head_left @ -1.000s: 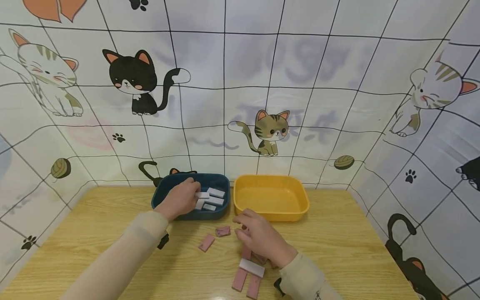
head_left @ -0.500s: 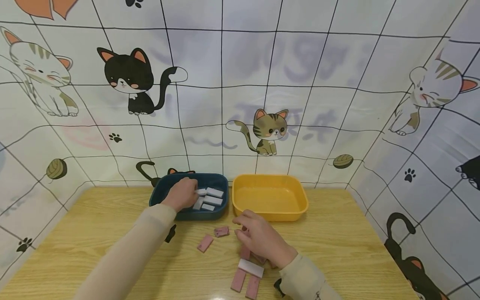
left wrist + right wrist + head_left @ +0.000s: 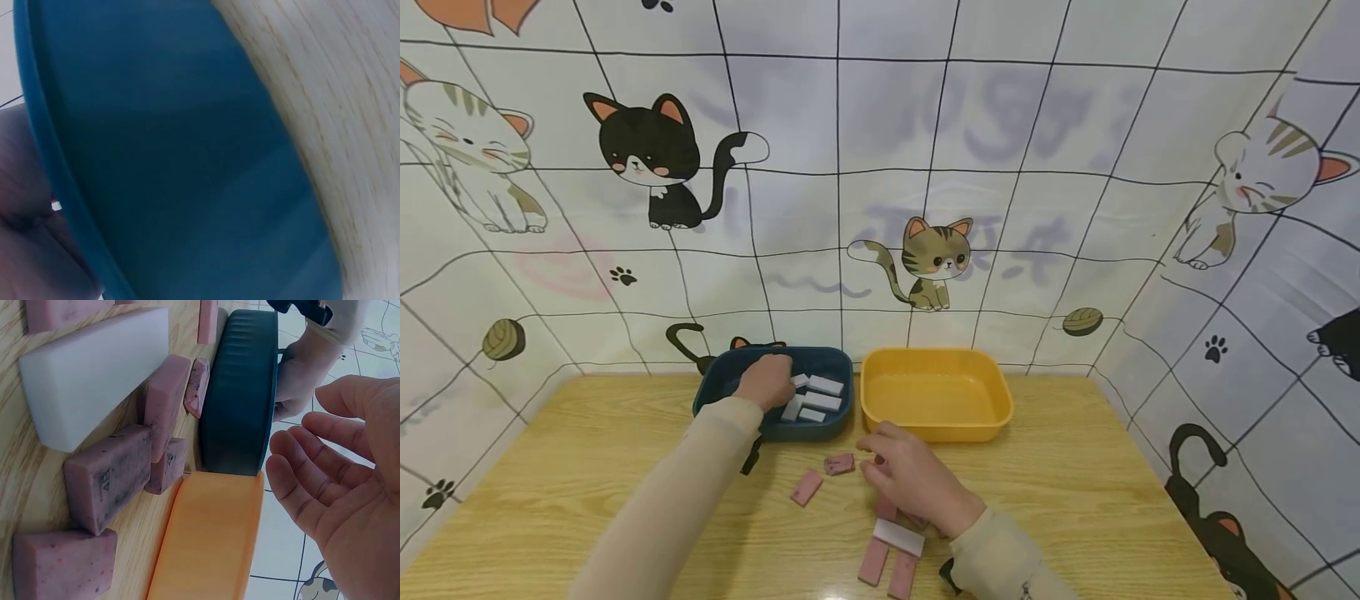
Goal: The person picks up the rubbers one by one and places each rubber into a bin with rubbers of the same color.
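The left hand [image 3: 767, 382], its hold hidden, seems to sort white blocks [image 3: 822, 402] in the blue tub [image 3: 808, 432] at the table's [image 3: 1075, 483] back edge; the empty, loose right hand [image 3: 917, 479] likely must next pinch a pink block [image 3: 109, 478] below.

Blue bin [image 3: 181, 144] fills most of view, outer wall close and shaded; rim [image 3: 51, 156] slants down left side. Left hand [image 3: 34, 262] beyond rim, partly hidden by it, in shadow. White sliver [image 3: 56, 205] shows at rim's edge, too small to identify. Wood-grain tabletop [image 3: 350, 112] at right; pale backdrop [image 3: 9, 59], dark lines, upper left
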Motion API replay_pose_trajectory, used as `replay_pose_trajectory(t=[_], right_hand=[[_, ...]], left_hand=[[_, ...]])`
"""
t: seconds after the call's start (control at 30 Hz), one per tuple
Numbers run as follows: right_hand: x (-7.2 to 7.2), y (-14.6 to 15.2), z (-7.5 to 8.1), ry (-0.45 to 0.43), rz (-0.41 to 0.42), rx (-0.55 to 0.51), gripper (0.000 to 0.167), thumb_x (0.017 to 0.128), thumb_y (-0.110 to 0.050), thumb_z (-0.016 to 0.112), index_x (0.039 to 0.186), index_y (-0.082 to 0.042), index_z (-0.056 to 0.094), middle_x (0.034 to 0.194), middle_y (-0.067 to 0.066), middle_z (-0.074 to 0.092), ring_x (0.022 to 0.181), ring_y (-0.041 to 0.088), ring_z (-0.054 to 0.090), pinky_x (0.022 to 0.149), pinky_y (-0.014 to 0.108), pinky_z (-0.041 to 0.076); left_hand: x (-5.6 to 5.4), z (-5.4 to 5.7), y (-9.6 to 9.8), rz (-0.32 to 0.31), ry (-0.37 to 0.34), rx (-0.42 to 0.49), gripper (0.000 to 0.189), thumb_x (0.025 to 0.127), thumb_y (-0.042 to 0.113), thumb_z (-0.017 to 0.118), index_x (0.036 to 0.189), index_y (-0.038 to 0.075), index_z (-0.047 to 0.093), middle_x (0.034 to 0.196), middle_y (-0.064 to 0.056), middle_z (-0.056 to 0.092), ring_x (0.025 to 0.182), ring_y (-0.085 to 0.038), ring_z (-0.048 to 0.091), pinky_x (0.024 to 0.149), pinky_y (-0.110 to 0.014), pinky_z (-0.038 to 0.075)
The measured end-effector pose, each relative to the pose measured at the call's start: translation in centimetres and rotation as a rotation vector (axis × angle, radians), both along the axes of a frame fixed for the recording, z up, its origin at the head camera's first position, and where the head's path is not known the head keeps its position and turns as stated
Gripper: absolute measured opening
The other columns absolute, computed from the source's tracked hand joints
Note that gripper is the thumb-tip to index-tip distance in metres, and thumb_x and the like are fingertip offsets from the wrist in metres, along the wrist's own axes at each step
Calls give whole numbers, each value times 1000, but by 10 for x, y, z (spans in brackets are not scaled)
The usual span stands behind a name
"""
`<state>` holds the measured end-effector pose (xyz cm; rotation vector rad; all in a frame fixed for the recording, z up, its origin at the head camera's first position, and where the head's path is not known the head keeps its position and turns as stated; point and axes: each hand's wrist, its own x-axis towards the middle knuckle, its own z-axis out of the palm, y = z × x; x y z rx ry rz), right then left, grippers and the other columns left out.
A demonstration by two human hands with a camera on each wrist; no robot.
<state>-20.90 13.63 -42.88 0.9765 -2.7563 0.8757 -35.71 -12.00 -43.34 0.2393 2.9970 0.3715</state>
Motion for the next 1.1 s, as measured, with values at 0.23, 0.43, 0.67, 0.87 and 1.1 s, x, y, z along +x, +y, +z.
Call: replay_pose_trajectory(t=[0.23, 0.43, 0.67, 0.87, 1.1], right_hand=[[1, 1, 0, -5, 4, -1, 24, 97, -11, 66, 120, -3, 72, 106, 9, 66, 82, 6, 59, 74, 21, 55], [1, 2, -1, -9, -1, 1, 25, 98, -11, 66, 120, -3, 72, 106, 9, 66, 82, 6, 60, 74, 21, 55], [1, 1, -3, -9, 6, 1, 23, 97, -10, 66, 118, -3, 73, 102, 7, 64, 80, 4, 58, 72, 19, 54], [2, -1, -1, -6, 8, 4, 22, 97, -11, 67, 118, -4, 73, 100, 5, 63, 79, 3, 57, 72, 18, 53], [2, -2, 1, -8, -2, 16, 23, 98, -12, 67, 118, -3, 73, 102, 5, 63, 81, 4, 58, 73, 19, 54]], left_hand=[[-4, -5, 3, 30, -7, -2, 35, 95, 3, 57, 128, -7, 64, 123, -25, 68, 98, -34, 68, 82, -48, 56], [-9, -9, 4, 67, -9, 4, 31, 94, 3, 59, 122, -7, 66, 119, -24, 69, 92, -31, 66, 83, -49, 56], [-13, -10, 9, 100, -24, -9, 25, 93, 4, 63, 114, -8, 70, 107, -21, 72, 79, -27, 62, 72, -42, 54], [-14, -12, 10, 107, -49, -18, 25, 93, 5, 64, 114, -7, 71, 106, -19, 72, 79, -26, 60, 70, -40, 52], [-11, -7, 10, 87, -20, 10, 25, 96, 6, 61, 115, -7, 70, 110, -20, 72, 82, -27, 63, 75, -43, 55]])
